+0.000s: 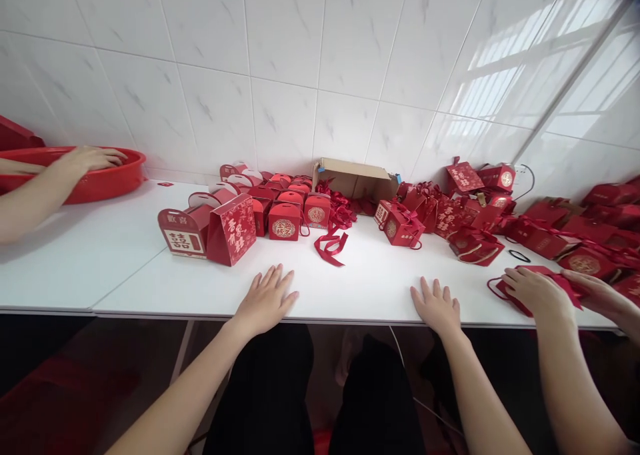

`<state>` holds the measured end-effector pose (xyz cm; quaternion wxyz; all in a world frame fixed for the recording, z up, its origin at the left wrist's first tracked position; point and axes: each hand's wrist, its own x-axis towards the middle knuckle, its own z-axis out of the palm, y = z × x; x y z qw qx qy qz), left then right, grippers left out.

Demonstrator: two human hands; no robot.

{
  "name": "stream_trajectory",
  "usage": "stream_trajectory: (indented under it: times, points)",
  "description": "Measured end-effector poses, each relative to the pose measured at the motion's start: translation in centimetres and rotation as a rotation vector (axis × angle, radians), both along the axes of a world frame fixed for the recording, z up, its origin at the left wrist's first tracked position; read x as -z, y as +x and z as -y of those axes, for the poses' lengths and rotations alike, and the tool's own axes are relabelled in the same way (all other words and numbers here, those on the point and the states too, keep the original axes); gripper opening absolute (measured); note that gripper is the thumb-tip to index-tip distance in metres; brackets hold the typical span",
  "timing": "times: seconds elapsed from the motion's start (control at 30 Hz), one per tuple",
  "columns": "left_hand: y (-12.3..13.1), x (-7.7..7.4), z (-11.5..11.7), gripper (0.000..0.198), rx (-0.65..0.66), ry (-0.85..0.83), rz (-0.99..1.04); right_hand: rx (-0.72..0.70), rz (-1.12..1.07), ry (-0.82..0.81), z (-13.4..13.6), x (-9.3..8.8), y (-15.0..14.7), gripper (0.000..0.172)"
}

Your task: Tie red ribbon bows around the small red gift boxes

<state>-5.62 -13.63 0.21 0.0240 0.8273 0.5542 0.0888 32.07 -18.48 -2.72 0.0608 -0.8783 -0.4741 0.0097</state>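
Note:
My left hand (266,300) lies flat on the white table (345,295) near its front edge, fingers spread, holding nothing. My right hand (437,304) rests the same way farther right, also with nothing in it. Just beyond my left hand stands a red gift box with gold lettering (232,230), beside a box with a white label panel (185,236). A loose red ribbon (331,247) lies between and beyond my hands. Past my right hand sits a red box tied with a ribbon bow (401,226).
At right, a co-worker's hands (543,295) are on a red box with a bow. Another person's hand (90,162) reaches into a red basin (107,183) at left. An open cardboard box (355,170) with ribbons stands by the tiled wall. Piles of red boxes (585,238) line the right.

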Motion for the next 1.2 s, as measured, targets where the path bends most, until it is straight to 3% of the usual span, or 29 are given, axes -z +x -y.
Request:
stream_trajectory:
  times: [0.3, 0.43, 0.63, 0.83, 1.0, 1.2]
  points:
    - [0.7, 1.2, 4.8, 0.060, -0.119, 0.098, -0.025, -0.033, 0.102, 0.022, 3.1, 0.5, -2.5, 0.059]
    - [1.3, 0.7, 5.1, 0.060, -0.143, 0.042, -0.045, -0.017, 0.187, 0.008, 3.1, 0.4, -4.8, 0.057]
    - [3.1, -0.8, 0.3, 0.081, -0.067, -0.144, -0.048, -0.180, 0.000, -0.086, -1.1, -1.1, -9.2, 0.067]
    - [5.5, -0.8, -5.3, 0.109, 0.024, -0.158, 0.008, -0.361, -0.108, -0.058, -6.4, -2.2, -11.0, 0.081]
    - [6.9, -0.6, -8.5, 0.104, 0.044, -0.159, 0.038, -0.489, -0.205, -0.024, -10.8, -2.7, -11.4, 0.071]
    - [7.9, -0.3, -10.8, 0.093, 0.016, -0.138, 0.047, -0.445, -0.292, 0.042, -15.8, -2.6, -11.5, 0.059]
